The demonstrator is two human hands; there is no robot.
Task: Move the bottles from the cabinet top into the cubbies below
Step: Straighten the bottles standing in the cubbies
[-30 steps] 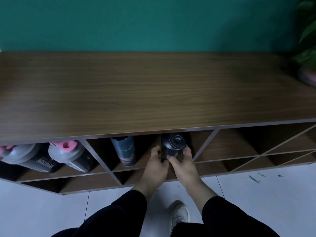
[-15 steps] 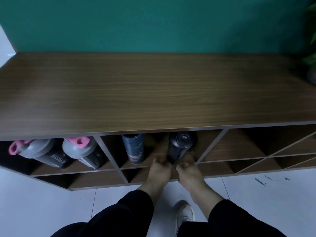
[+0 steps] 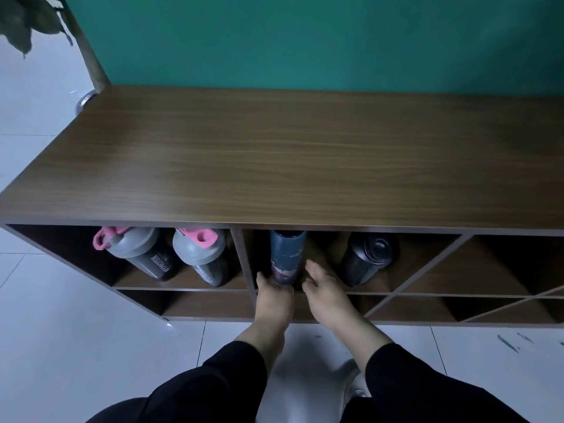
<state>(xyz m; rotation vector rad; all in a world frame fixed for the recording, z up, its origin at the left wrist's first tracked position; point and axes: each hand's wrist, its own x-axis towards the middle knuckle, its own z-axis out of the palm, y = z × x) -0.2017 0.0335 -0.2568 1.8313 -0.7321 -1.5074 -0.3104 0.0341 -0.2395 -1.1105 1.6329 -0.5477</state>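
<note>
Now blue bottle (image 3: 287,257) stands between both hands' grip.

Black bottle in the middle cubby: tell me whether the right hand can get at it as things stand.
Probably yes. The right hand is open just left of the black bottle, in the same cubby, with nothing between them. The blue bottle stands on the hand's other side.

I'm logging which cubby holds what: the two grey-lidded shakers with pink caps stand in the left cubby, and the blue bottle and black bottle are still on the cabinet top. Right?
Not quite. The head view shows the cabinet top bare; the blue bottle and black bottle stand in the middle cubby. The shakers are in the left cubby, as you said.
</note>
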